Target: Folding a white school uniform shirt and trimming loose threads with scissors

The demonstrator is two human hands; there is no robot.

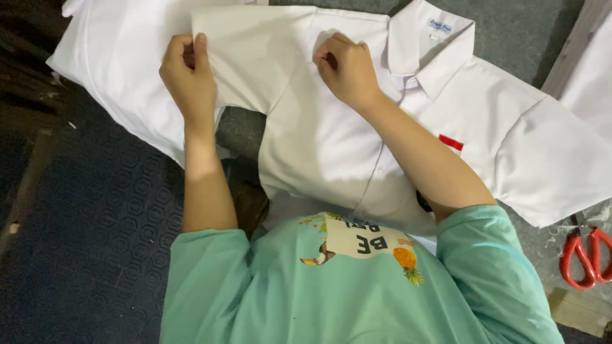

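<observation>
**Both hands on a white shirt**

The white shirt (331, 140) lies face up on the grey carpet (510, 32), collar away from the person. The left hand (189, 73) pinches the sleeve's edge, fingers closed. The right hand (347, 67) presses the chest, fingers curled on cloth. Red scissors (586, 255) lie at the right.

shirt (331, 140) – white | badge (451, 143) – red-white | scissors (586, 255) red | T-shirt (357, 293) mint

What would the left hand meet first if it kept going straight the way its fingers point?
Probably only more white cloth: the left hand, pinching the sleeve of the white shirt, points up the picture, where a second white garment lies. Depth there is unclear.
</observation>
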